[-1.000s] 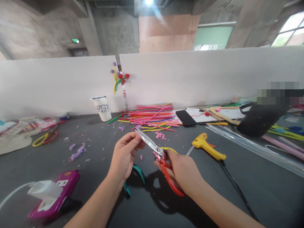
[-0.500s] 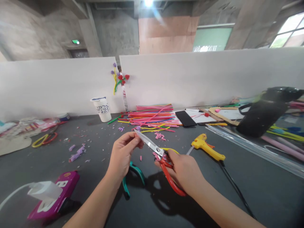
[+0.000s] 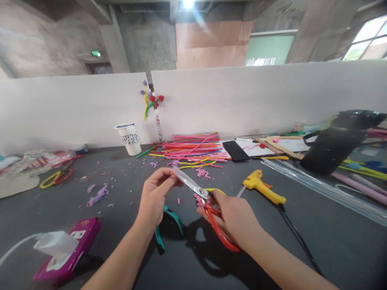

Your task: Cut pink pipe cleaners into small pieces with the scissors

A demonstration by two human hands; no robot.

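Observation:
My right hand [image 3: 234,217] is wrapped round the red handles of a pair of scissors [image 3: 196,187], whose blades point up and left. Their tips reach the pinched fingers of my left hand [image 3: 157,193]. What those fingers hold is mostly hidden; a bit of purple shows beside the blade tips, and I cannot tell if it is held or lies behind. Under my left wrist lie teal-handled pliers [image 3: 173,220]. Short pink cut pieces [image 3: 203,173] lie beyond the scissors, with more under the blades. Purple cut pieces [image 3: 98,196] are scattered on the left.
A bundle of pipe cleaners [image 3: 193,147] lies at the back, between a white cup [image 3: 129,139] and a phone [image 3: 236,151]. To the right are a yellow glue gun [image 3: 263,187] and a black jug [image 3: 335,141]. A magenta power strip [image 3: 87,233] sits front left.
The scissors' handles have spread slightly, the lower one moving down a little. Both hands stay in nearly the same place, and the whole view has shifted slightly.

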